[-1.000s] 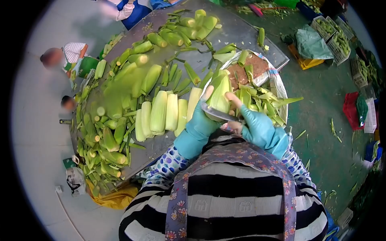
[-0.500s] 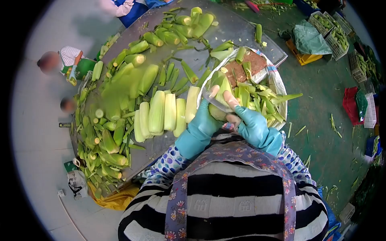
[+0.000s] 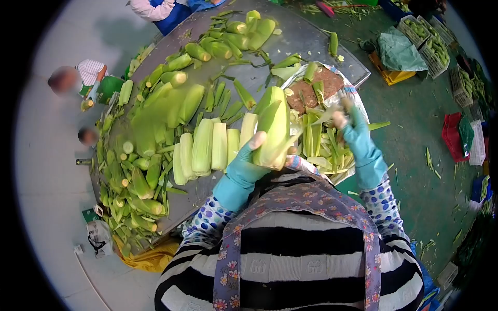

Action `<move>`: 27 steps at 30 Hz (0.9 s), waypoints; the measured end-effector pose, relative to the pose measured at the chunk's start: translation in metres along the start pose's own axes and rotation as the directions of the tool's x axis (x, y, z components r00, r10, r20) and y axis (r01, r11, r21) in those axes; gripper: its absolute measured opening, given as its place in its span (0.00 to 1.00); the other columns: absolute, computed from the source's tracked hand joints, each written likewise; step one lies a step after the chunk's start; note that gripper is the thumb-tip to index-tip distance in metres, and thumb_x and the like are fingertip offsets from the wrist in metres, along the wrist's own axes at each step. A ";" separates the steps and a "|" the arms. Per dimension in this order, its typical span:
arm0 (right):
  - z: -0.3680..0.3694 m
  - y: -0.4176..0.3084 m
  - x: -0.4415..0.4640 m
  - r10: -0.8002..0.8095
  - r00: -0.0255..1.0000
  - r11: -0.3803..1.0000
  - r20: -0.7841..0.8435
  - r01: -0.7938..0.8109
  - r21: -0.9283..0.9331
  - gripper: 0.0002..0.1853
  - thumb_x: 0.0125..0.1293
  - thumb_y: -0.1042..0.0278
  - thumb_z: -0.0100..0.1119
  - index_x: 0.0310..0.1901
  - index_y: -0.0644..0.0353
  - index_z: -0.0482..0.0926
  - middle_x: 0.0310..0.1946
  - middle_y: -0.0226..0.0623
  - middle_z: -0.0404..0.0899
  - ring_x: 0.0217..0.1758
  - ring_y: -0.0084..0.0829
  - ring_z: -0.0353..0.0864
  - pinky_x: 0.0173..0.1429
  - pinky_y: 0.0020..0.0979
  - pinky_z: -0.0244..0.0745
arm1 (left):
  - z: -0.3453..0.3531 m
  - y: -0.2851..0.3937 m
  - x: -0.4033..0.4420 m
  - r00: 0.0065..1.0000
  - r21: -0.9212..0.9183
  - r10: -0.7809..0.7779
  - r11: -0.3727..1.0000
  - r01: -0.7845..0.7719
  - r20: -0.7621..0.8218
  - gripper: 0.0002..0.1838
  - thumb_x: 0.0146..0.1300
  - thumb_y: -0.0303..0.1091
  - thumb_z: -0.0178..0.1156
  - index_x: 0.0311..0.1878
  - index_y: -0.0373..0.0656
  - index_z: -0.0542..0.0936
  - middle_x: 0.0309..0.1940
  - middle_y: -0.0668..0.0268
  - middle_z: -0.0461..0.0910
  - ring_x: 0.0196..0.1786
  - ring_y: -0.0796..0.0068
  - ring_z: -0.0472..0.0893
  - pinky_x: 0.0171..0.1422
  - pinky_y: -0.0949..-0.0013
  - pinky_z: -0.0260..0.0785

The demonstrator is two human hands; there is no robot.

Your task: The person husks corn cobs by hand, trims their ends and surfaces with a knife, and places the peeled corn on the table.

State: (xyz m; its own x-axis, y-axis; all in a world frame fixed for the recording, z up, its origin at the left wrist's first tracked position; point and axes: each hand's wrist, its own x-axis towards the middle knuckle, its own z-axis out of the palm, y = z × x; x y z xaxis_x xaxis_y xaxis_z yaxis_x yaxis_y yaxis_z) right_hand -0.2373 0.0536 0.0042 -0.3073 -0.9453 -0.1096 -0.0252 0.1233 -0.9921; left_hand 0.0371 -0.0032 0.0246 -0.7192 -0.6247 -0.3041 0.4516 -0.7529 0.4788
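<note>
My left hand (image 3: 244, 168), in a teal glove with bare fingertips, is wrapped round the lower part of an ear of corn (image 3: 273, 124) in its green husk. The ear stands nearly upright, with a husk leaf sticking out at its lower right. Over the right side of a white sack (image 3: 365, 111), my right hand (image 3: 358, 132) is blurred by motion, its fingers bent in. A pale, smeared strip (image 3: 326, 116) shows at those fingers; I cannot make out what it is. Loose husk leaves (image 3: 332, 147) and a brown block (image 3: 316, 90) lie in the sack.
Trimmed ears (image 3: 202, 145) stand in a row left of my hand. Heaps of unhusked corn (image 3: 150, 181) spread over the metal table (image 3: 311, 39). A person (image 3: 96, 78) is at its far left edge. Crates of corn (image 3: 434, 54) stand on the green floor at right.
My right hand has moved away from the ear, to the right over the sack. The ear, in my left hand, now stands more upright and shows in full. A blade seen earlier by the ear no longer shows clearly.
</note>
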 end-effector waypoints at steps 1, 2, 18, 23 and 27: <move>0.010 -0.005 -0.003 0.062 0.994 0.994 0.094 -0.070 0.086 0.31 0.71 0.57 0.61 0.71 0.59 0.64 0.47 0.37 0.79 0.47 0.27 0.78 0.47 0.24 0.74 | 0.003 -0.002 0.002 1.000 0.001 -0.002 1.000 0.002 0.001 0.39 0.67 0.53 0.59 0.71 0.34 0.63 0.61 0.46 0.75 0.59 0.54 0.79 0.62 0.54 0.75; 0.022 -0.013 -0.005 0.123 0.975 0.976 0.187 -0.153 0.157 0.30 0.70 0.58 0.63 0.68 0.60 0.67 0.48 0.38 0.79 0.49 0.28 0.77 0.49 0.25 0.75 | 0.006 -0.004 0.004 1.000 0.056 -0.012 0.998 0.013 -0.007 0.36 0.65 0.48 0.60 0.69 0.33 0.66 0.60 0.49 0.76 0.59 0.56 0.79 0.65 0.56 0.72; 0.041 0.111 -0.003 -0.335 0.939 0.867 -0.081 0.274 -0.416 0.10 0.63 0.77 0.62 0.45 0.59 0.76 0.31 0.24 0.68 0.32 0.16 0.66 0.34 0.23 0.65 | -0.003 -0.009 0.027 0.987 0.088 0.160 0.984 -0.157 -0.032 0.37 0.59 0.32 0.64 0.71 0.36 0.63 0.62 0.56 0.74 0.63 0.62 0.75 0.71 0.57 0.66; 0.001 0.073 -0.003 0.055 0.998 0.954 0.034 -0.043 -0.298 0.19 0.64 0.69 0.67 0.55 0.62 0.77 0.37 0.25 0.75 0.38 0.16 0.73 0.39 0.21 0.71 | -0.005 0.000 0.032 0.960 0.352 0.237 0.895 -0.275 0.147 0.41 0.56 0.36 0.68 0.72 0.36 0.63 0.65 0.53 0.72 0.66 0.60 0.74 0.71 0.56 0.66; 0.032 -0.012 -0.011 0.043 0.966 0.937 0.254 -0.127 0.325 0.21 0.65 0.70 0.67 0.59 0.62 0.75 0.40 0.28 0.78 0.39 0.20 0.75 0.42 0.26 0.74 | -0.001 -0.006 0.032 0.988 0.523 0.065 0.842 -0.131 0.144 0.44 0.48 0.30 0.71 0.71 0.38 0.64 0.61 0.59 0.75 0.61 0.68 0.75 0.65 0.64 0.69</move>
State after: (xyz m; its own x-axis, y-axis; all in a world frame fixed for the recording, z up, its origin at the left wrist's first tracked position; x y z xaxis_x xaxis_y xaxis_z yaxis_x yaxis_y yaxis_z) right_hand -0.2029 0.0528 0.0156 -0.0564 -0.9848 -0.1642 0.3248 0.1374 -0.9357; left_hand 0.0116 -0.0190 0.0116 -0.7567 -0.6361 -0.1510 0.1987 -0.4438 0.8738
